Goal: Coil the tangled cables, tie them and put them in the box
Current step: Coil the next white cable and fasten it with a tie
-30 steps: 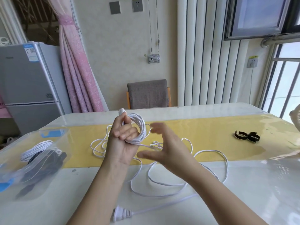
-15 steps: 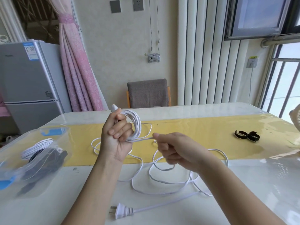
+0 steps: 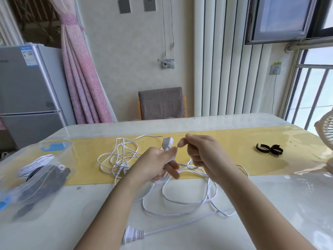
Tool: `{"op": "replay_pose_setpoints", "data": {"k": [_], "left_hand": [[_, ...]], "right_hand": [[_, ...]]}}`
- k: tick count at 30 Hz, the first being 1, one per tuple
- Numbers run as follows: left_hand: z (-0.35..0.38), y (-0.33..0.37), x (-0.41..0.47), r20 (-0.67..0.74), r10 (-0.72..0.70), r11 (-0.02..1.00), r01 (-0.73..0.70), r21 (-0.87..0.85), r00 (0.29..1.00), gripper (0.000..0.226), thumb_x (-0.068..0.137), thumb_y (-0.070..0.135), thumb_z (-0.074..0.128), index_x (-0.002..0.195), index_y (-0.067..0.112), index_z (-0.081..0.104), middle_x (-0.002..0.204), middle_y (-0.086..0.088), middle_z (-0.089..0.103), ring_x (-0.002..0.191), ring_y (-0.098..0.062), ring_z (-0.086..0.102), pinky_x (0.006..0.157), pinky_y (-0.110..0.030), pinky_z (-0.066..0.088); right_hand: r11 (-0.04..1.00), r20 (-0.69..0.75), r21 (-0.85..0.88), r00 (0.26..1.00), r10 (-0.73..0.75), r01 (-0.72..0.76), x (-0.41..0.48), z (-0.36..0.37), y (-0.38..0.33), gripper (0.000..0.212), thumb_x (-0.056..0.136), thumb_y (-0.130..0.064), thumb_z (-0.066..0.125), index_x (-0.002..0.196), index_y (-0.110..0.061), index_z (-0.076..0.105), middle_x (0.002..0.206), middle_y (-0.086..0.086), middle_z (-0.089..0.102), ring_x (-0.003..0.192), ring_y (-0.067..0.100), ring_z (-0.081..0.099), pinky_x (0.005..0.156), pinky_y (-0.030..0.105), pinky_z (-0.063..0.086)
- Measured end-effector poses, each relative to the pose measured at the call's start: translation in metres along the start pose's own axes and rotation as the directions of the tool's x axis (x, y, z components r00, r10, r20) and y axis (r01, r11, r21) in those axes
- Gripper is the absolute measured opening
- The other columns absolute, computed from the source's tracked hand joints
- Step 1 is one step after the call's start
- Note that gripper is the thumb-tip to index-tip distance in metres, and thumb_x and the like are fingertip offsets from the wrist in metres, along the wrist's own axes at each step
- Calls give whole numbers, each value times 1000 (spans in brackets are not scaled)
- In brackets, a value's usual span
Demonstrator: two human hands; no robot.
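1. Two hands are working just above the table [image 3: 180,123], over the near edge of the yellow runner [image 3: 225,141].
2. The left hand [image 3: 155,165] is gripping the white cable [image 3: 212,193]. Its fingers are curling round a bunch of strands, and the cable's socket end [image 3: 168,143] is sticking up past the thumb.
3. The right hand [image 3: 205,156] is hovering just beside the left with its fingers curled. Its thumb and forefinger are pinching a thin strand (hard to make out against the skin) close to the socket end.
4. Loose loops of the cable are lying on the table under and in front of both hands. A tangled part [image 3: 119,156] is sprawling over the runner to the left, and the plug [image 3: 133,235] is resting near the front edge.
5. The clear box [image 3: 55,152] is sitting at the table's left side, holding a coiled white cable [image 3: 36,162] and a black cable [image 3: 48,179].
6. Two black ties [image 3: 269,150] are lying touching each other on the runner, well apart from the hands, and a fan [image 3: 326,141] is poking in at the right edge.
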State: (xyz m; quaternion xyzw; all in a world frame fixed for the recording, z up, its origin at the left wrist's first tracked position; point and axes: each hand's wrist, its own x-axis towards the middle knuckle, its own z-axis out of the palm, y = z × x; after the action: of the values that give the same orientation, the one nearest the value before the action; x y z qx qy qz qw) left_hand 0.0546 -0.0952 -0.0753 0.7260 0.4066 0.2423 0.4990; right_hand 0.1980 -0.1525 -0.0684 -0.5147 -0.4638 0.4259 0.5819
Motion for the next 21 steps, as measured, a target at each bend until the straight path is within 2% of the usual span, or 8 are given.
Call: {"op": "replay_pose_setpoints", "data": {"k": [2,4,6,8,11,13,17,21], "left_hand": [[3,-1,5,-69,14,999,-17,-40,998,58,98,50,37,72,4,62,64,-14,70,35,-13,26,38,-20,19],[4,-3,6,-94,53,994,-62,-93,994,61,98,52,31,70,8,61,58,-9,68,39,-15,33,41,-22,27],[4,-5,7,-83,47,970,-65,-233,995,56,96,52,32,66,11,55,49,-1,59,42,-16,38,47,-25,32],[4,-5,7,13,28,902,-19,-431,1000,53,96,51,33,66,11,51,50,-1,52,45,-16,45,50,-24,37],[5,-5,8,152,73,785,37,-618,986,47,100,42,29,67,17,50,57,2,50,53,-7,53,53,-18,44],[7,-7,10,98,91,756,-5,-654,991,36,100,29,40,71,14,57,69,1,53,60,-6,55,59,-18,44],[12,-10,19,-153,55,650,-151,-745,987,15,98,10,44,89,3,54,79,-8,56,67,-14,56,57,-18,48],[9,-6,27,-319,-57,398,-272,-876,946,23,99,14,42,81,5,52,55,-3,56,46,-12,52,45,-17,45]], "right_hand": [[989,6,-128,997,-79,80,-7,10,-3,33,101,-19,40,77,-9,61,40,-13,32,36,3,25,40,16,23],[934,-2,-310,982,-188,178,-12,19,-4,31,98,-18,43,75,-9,62,40,-11,41,36,4,39,43,15,29],[780,40,-547,941,-337,303,-16,25,0,28,96,-21,45,75,-9,59,50,-4,53,48,10,51,49,25,40],[577,128,-731,903,-410,365,-18,28,5,27,96,-24,44,74,-11,52,58,5,54,57,25,50,55,37,40],[396,212,-830,880,-424,392,-18,28,9,27,97,-31,33,75,-18,42,55,0,42,57,29,40,53,39,33],[304,274,-855,864,-423,420,-18,29,11,26,94,-35,25,79,-22,41,60,-1,41,58,28,40,54,38,35],[295,293,-871,896,-333,394,-14,29,18,26,101,-36,33,80,-21,41,64,3,45,63,32,46,58,39,39],[403,374,-804,898,-232,438,-13,29,17,25,99,-34,43,77,-25,51,55,-6,43,55,14,43,61,37,43]]}}
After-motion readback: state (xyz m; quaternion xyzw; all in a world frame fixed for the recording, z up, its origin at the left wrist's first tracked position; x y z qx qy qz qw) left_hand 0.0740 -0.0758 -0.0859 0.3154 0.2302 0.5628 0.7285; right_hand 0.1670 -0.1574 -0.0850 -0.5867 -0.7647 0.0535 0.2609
